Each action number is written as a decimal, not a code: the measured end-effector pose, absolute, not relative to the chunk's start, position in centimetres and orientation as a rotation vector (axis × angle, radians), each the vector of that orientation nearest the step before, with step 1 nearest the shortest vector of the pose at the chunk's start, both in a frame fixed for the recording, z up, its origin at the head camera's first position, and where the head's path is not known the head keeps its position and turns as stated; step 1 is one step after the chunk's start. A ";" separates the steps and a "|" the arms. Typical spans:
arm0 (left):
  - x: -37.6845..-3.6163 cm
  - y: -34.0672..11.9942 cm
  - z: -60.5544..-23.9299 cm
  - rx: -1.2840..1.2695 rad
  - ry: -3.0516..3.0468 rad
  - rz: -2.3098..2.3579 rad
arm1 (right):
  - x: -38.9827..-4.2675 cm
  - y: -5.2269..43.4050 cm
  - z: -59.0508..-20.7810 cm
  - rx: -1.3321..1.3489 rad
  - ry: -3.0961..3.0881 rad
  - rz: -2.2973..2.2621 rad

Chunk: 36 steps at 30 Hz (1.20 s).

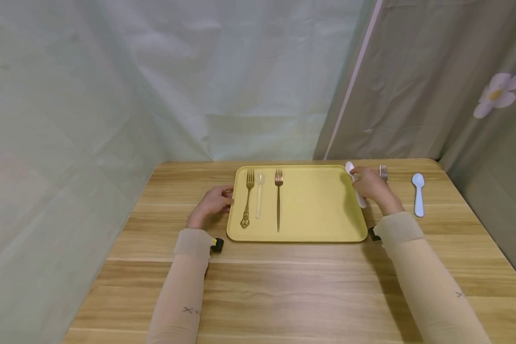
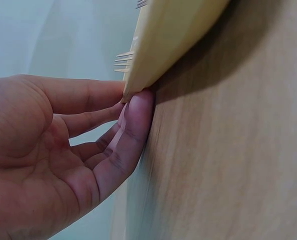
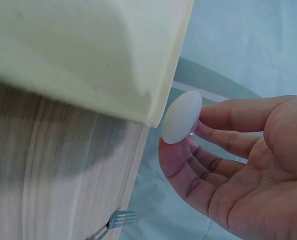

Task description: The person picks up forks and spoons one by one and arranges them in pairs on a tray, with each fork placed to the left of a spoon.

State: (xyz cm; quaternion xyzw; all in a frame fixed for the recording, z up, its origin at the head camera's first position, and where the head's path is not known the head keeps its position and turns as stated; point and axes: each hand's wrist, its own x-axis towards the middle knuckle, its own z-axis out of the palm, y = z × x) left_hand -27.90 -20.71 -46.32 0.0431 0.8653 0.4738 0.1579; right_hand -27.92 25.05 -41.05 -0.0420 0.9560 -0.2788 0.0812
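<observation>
A yellow tray (image 1: 313,205) lies on the wooden table. My left hand (image 1: 215,200) is at its left side, and in the left wrist view thumb and fingers pinch the tray's rim (image 2: 153,45). Over the tray's right edge, my right hand (image 1: 373,185) pinches a white spoon (image 1: 361,199) by its middle; its rounded white end (image 3: 181,117) faces the right wrist camera. On the tray's left half lie an ornate gold fork (image 1: 247,205), a clear plastic spoon (image 1: 259,198) and a slim rose-gold fork (image 1: 278,203), all lengthwise with heads away from me.
Behind my right hand a silver fork (image 1: 384,172) lies on the table, partly hidden. Farther right is a light blue spoon (image 1: 418,200). Curtains (image 1: 262,95) hang around the table's back and sides.
</observation>
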 end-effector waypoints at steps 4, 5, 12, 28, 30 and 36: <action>-27.8 -20.8 -46.5 0.121 2.471 1.360 | -27.9 24.6 -41.1 -0.116 2.872 -0.794; -27.8 -20.8 -46.5 0.116 2.467 1.366 | -27.9 24.5 -41.1 -0.119 2.874 -0.784; -27.7 -20.7 -46.5 0.116 2.475 1.364 | -27.9 23.7 -41.3 -0.128 2.797 -0.868; -27.9 -20.8 -46.8 0.110 2.485 1.348 | -28.3 21.3 -41.6 -0.115 2.750 -0.946; -27.9 -20.8 -46.7 0.114 2.485 1.349 | -28.3 21.1 -41.6 -0.114 2.738 -0.953; -28.0 -20.8 -46.6 0.139 2.482 1.354 | -28.3 20.7 -41.4 -0.130 2.745 -0.943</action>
